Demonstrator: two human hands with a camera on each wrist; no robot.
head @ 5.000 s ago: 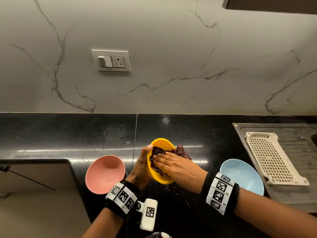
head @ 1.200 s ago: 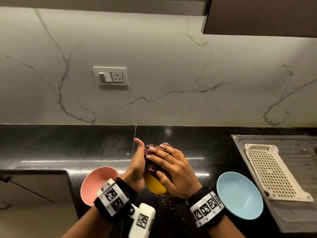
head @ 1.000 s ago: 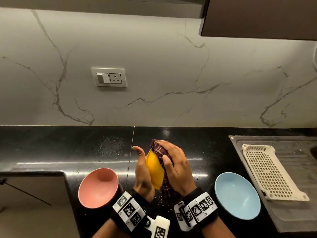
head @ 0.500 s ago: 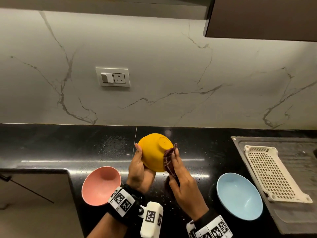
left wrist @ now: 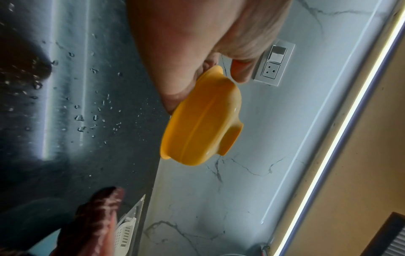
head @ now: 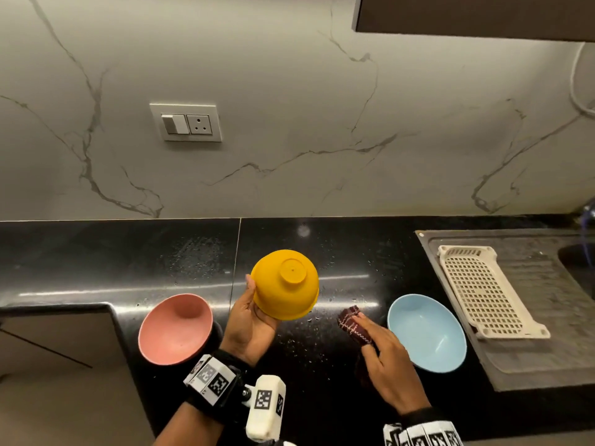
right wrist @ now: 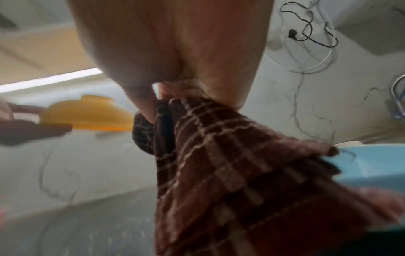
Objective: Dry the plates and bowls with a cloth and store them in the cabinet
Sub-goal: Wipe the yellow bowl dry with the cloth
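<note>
I see a pink bowl [head: 175, 328] on the bench [head: 96, 262] left of my left hand [head: 249, 323], which grips the yellow bowl [head: 285, 283] upturned, base up; right of it my right hand [head: 384, 358] pinches the checked cloth [head: 354, 325], beside a blue bowl [head: 426, 333]

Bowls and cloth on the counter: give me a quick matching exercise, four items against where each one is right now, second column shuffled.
Items:
1. yellow bowl
2. pink bowl
3. blue bowl
4. checked cloth

Places:
A. on the counter, next to the white drying rack
B. held upside down in the left hand
C. gripped by the right hand
D. on the counter, at the left

Pairs: 1-B, 2-D, 3-A, 4-C
</note>
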